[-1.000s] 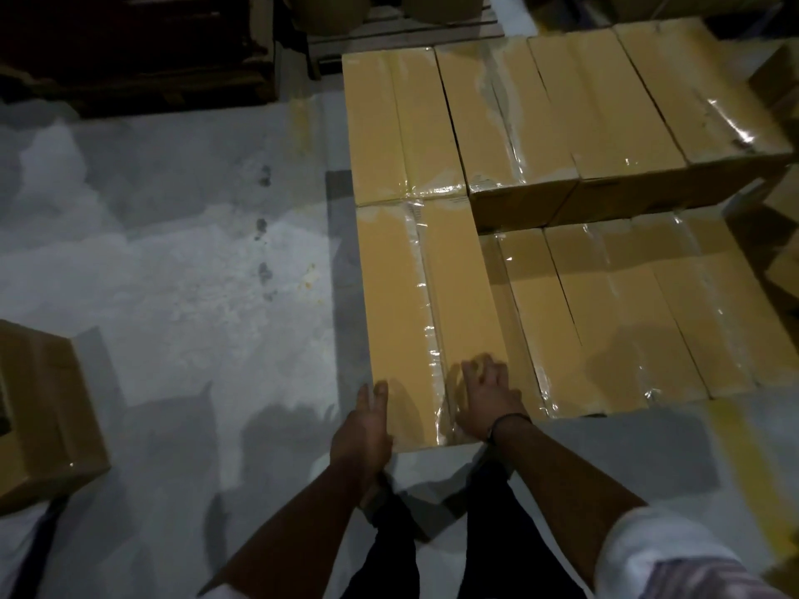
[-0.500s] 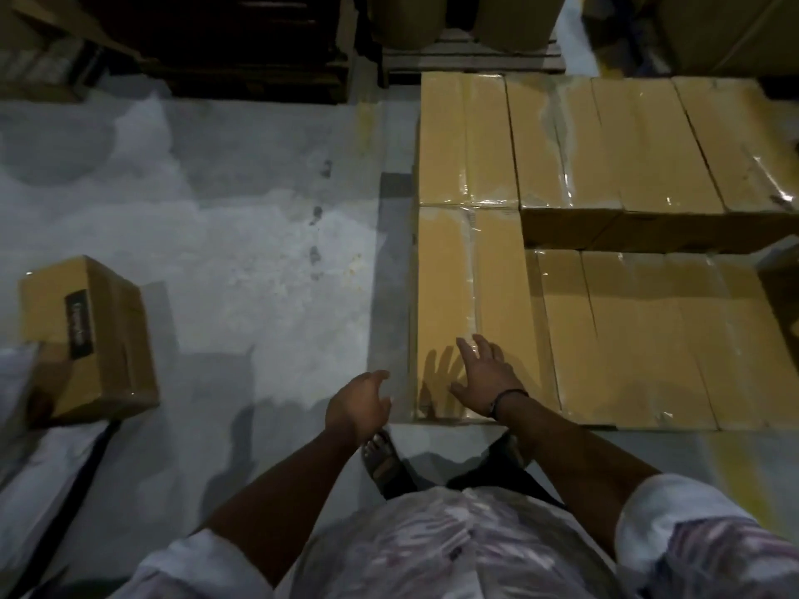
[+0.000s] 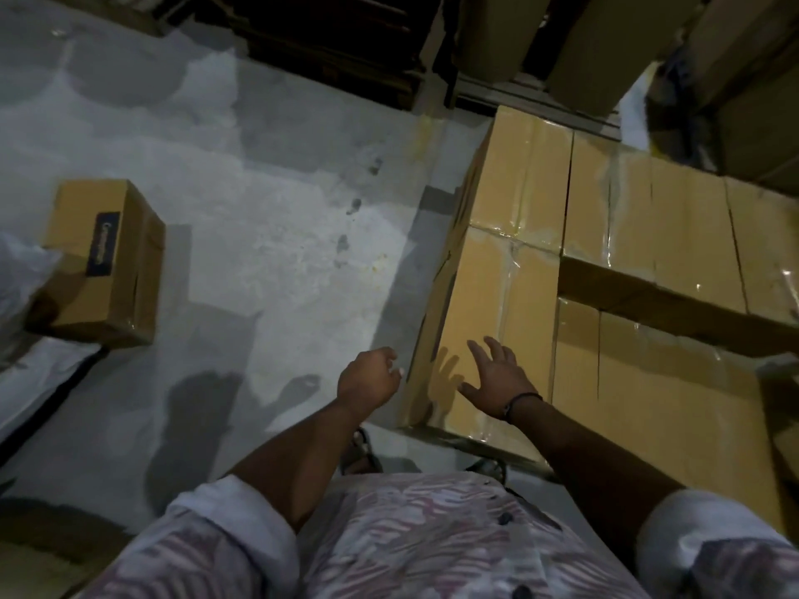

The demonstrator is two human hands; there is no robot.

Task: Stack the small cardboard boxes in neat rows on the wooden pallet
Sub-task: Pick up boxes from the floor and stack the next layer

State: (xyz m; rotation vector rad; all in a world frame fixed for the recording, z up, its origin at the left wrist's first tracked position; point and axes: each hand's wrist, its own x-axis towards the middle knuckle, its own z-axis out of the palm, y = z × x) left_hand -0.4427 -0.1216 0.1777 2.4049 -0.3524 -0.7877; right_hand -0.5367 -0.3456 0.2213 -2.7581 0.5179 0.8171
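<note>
From the head camera: a dim storeroom with a grey, blotchy concrete floor (image 3: 242,218), spotted with dark stains. On the right, tan rectangular cardboard boxes sealed with clear tape (image 3: 523,188), packed edge to edge in rows, a higher row (image 3: 648,235) standing behind a lower row (image 3: 648,382). Right hand (image 3: 497,378) flat and spread over the top of the nearest long box (image 3: 475,304), its shadow just beside it; contact impossible to tell. Left hand (image 3: 367,378) with fingers curled in, holding nothing, just off that box's left edge and above the floor. Well apart on the left, a single brown cardboard box with a dark label (image 3: 103,257), lying on the floor beside crumpled white plastic sheeting (image 3: 21,278). Along the top, dark wooden pallets (image 3: 328,49) and more cartons (image 3: 605,45), too dim to make out. Base under the stack hidden by the boxes; rows on the right cut off at the frame edge; label text blurred.
</note>
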